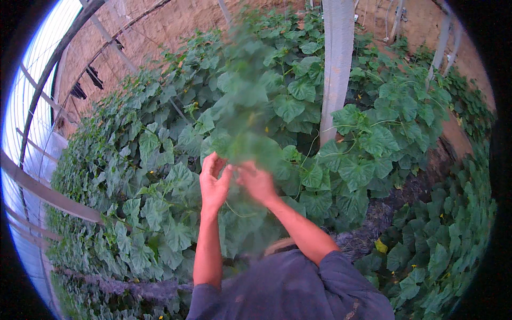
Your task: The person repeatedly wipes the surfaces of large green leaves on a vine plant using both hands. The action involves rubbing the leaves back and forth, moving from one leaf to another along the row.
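Observation:
Both hands are raised among the leaves of a cucumber vine (256, 148), close together in the middle of the head view. My left hand (214, 182) has its fingers curled at a broad green leaf (216, 142), thumb pointing toward the other hand. Beside it, my right hand (258, 184) is blurred, its fingertips close to the left thumb. Leaves cover part of the fingers, so whether either hand grips a stem or leaf is unclear. A thin pale tendril (240, 214) curves below the hands. The foliage directly above them is smeared by motion.
A pale concrete post (338, 68) stands among the plants, right of the hands. Strawy ground (372, 228) separates this row from more vines (424, 248) at lower right. An earthen wall (160, 32) rises behind. At left, a slanting beam (52, 196) crosses before plastic film (28, 100).

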Tool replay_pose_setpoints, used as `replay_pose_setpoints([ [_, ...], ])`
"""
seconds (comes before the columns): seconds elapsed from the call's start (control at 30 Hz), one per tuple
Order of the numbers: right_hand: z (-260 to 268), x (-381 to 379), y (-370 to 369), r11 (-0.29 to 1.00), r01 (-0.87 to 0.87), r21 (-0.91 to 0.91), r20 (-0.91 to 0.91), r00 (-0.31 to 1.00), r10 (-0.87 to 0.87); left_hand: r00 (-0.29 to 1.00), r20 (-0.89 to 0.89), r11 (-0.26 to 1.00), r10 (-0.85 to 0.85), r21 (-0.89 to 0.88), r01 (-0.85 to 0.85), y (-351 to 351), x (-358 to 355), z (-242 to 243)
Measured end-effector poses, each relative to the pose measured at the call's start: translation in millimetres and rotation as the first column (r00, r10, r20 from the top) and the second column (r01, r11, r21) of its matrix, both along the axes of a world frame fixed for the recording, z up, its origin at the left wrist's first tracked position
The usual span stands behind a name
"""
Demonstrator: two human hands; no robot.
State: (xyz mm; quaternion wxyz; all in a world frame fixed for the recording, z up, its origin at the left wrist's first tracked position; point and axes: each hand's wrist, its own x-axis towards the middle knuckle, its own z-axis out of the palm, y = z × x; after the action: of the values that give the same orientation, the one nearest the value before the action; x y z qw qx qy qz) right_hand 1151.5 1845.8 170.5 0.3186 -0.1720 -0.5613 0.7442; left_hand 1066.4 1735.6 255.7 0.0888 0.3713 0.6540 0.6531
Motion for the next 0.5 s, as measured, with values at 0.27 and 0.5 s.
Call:
replay_pose_setpoints([
  [0.27, 7.7, 14.9, 29.3, 0.953, -0.281, 0.111, -0.036, 0.957, 0.286, 0.889, 0.214, 0.892, -0.404, 0.305, 0.333, -10.3, -6.2, 52.9],
  [0.5, 9.8, 23.5, 31.3, 0.935, -0.350, 0.062, 0.004, 0.937, 0.350, 0.742, -0.656, 0.980, -0.140, -0.200, 0.008, -14.4, -0.7, 100.9],
])
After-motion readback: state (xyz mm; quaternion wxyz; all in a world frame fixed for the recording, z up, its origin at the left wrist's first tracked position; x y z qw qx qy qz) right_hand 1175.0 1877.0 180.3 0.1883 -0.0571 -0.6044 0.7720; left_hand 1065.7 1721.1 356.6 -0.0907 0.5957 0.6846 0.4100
